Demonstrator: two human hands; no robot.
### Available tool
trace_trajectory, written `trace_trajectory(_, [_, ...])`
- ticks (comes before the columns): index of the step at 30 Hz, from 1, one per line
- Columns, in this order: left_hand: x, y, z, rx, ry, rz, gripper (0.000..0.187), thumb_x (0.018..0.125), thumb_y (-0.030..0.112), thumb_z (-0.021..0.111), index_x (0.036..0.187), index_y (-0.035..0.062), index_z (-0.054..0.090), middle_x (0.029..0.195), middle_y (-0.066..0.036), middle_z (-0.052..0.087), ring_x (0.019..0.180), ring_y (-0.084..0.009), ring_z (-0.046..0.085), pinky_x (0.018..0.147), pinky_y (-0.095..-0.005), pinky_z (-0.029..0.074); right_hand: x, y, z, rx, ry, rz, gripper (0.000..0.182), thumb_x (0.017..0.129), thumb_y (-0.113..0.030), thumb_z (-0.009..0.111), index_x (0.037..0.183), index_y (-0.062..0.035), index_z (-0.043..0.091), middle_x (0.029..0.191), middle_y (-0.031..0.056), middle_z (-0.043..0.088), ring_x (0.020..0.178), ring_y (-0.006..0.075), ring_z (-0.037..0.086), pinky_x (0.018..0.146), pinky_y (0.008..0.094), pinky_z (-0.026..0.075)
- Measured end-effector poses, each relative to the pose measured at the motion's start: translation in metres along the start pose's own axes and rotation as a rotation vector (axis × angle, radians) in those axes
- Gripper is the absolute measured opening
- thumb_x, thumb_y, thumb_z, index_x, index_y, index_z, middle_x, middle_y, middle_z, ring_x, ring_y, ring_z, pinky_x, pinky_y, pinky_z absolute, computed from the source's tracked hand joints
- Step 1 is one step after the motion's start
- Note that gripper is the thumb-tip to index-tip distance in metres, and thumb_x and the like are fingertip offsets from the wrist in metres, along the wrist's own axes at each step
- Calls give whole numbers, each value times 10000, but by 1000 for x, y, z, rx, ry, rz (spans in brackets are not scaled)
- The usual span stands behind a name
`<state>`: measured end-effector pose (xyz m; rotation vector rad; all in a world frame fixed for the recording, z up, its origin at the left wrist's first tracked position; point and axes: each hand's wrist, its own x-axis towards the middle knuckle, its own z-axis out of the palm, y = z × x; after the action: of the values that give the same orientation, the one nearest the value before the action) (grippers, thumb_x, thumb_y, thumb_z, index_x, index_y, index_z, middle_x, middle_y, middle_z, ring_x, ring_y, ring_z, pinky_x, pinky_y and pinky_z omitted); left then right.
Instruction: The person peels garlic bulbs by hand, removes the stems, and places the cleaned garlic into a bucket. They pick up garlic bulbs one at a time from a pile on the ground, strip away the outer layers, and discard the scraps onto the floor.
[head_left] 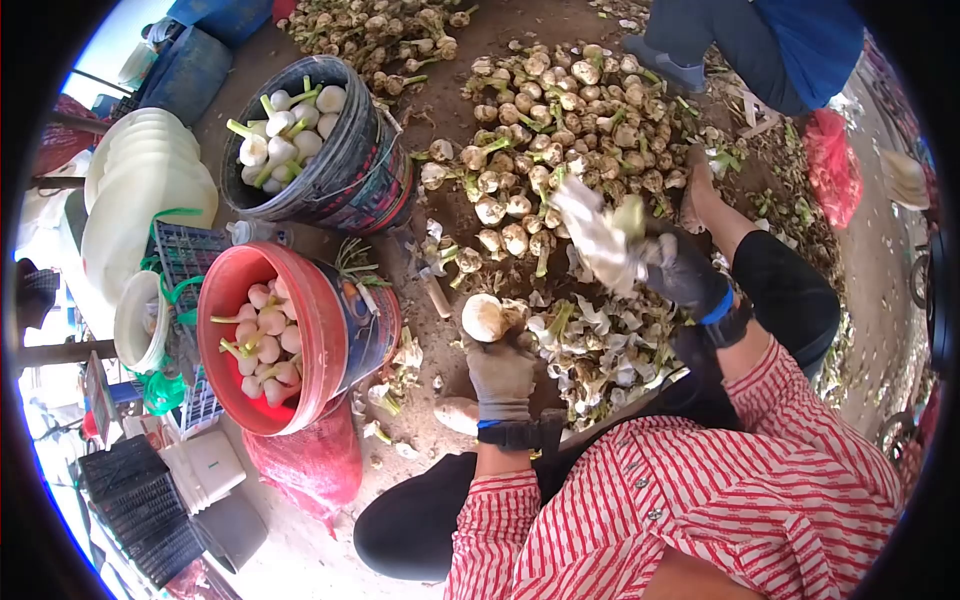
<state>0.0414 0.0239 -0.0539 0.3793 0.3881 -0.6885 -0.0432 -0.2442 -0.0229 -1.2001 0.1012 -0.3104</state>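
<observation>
My left hand (500, 372), in a grey-beige work glove, is closed around a pale garlic bulb (484, 318) low over the ground. Up and to the right, my right hand (680, 275) wears a dark glove and grips whitish garlic peel (598, 232) with a greenish bit, smeared by motion. Beneath the hands lies a heap of loose peel and stem scraps (610, 355). Just beyond spreads a large pile of unpeeled garlic bulbs (560, 120), soil-stained, some with green stems.
On the left stand a dark bucket (385, 185) and a red-rimmed bucket (335, 330), both holding cleaned bulbs. A pink mesh sack (305, 465) lies below. Another person's trousered leg (710, 40) is at the upper right, near a red bag (832, 165). A wooden-looking handle (435, 293) lies between.
</observation>
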Motion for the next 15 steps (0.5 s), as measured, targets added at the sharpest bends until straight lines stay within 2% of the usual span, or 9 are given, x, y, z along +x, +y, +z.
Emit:
trace_trajectory(2, [-2, 3, 5, 70, 109, -12, 450, 884, 482, 416, 1105, 107, 532, 1034, -54, 595, 920, -192, 556, 703, -298, 452, 17, -4, -14, -450, -567, 887, 396, 830, -195, 578, 1174, -25, 480, 1142, 95, 545, 1015, 179, 548, 860, 299, 442])
trace_trajectory(3, [1, 2, -2, 67, 109, -12, 450, 884, 482, 416, 1105, 107, 532, 1034, -54, 595, 920, -192, 556, 703, -298, 452, -2, -4, -7, -1314, -653, 701, 468, 799, -261, 593, 1190, -32, 477, 1130, 120, 565, 989, 221, 576, 824, 325, 460])
trace_trajectory(5, [9, -3, -20, -42, 60, -82, 501, 906, 492, 365, 1163, 75, 473, 1098, -91, 566, 955, -224, 558, 803, -340, 459, -25, 37, 5, -1155, -428, 119, 519, 722, -273, 620, 1176, -50, 504, 1020, 156, 612, 894, 262, 619, 750, 369, 483])
trace_trajectory(7, [0, -16, 6, 13, 105, -48, 541, 906, 493, 362, 1185, 39, 455, 1095, -123, 561, 989, -250, 545, 879, -366, 443, -10, 22, 61, -906, -262, 171, 431, 718, -246, 594, 1098, -44, 560, 892, 155, 639, 821, 267, 632, 718, 369, 489])
trace_trajectory(9, [-2, -25, 12, 914, 63, 228, 442, 915, 403, 404, 1147, 35, 483, 1052, -104, 574, 944, -194, 556, 827, -345, 464, -4, 46, 80, -1056, -265, 353, 333, 778, -242, 557, 1028, -23, 587, 858, 151, 638, 793, 263, 617, 719, 347, 475])
trace_trajectory(10, [3, -22, 15, 230, -4, -26, 405, 919, 325, 431, 1139, -13, 459, 1027, -130, 572, 932, -205, 570, 811, -353, 482, 0, 49, 89, -861, -343, 417, 296, 786, -218, 544, 995, -15, 594, 845, 122, 637, 764, 230, 599, 690, 331, 465])
trace_trajectory(13, [-6, -6, 17, 879, -63, 170, 398, 922, 313, 429, 1152, -12, 441, 1018, -138, 572, 921, -216, 578, 780, -339, 502, 5, 19, 110, -108, -547, 623, 298, 740, -131, 555, 1010, -9, 586, 791, 33, 599, 693, 89, 512, 609, 267, 425])
trace_trajectory(14, [0, 2, 34, 79, 321, -165, 423, 925, 349, 416, 1156, -4, 438, 990, -131, 580, 864, -188, 592, 735, -313, 508, 7, 21, 104, -105, -648, 551, 324, 726, -127, 562, 1031, -18, 584, 815, 63, 611, 701, 121, 540, 617, 284, 435])
trace_trajectory(15, [4, 9, 1, 641, 329, 92, 498, 924, 415, 377, 1180, -10, 424, 1019, -155, 577, 894, -219, 587, 747, -357, 505, 8, 25, 93, -103, -746, 475, 353, 712, -123, 569, 1052, -28, 582, 840, 94, 624, 709, 154, 568, 625, 301, 445])
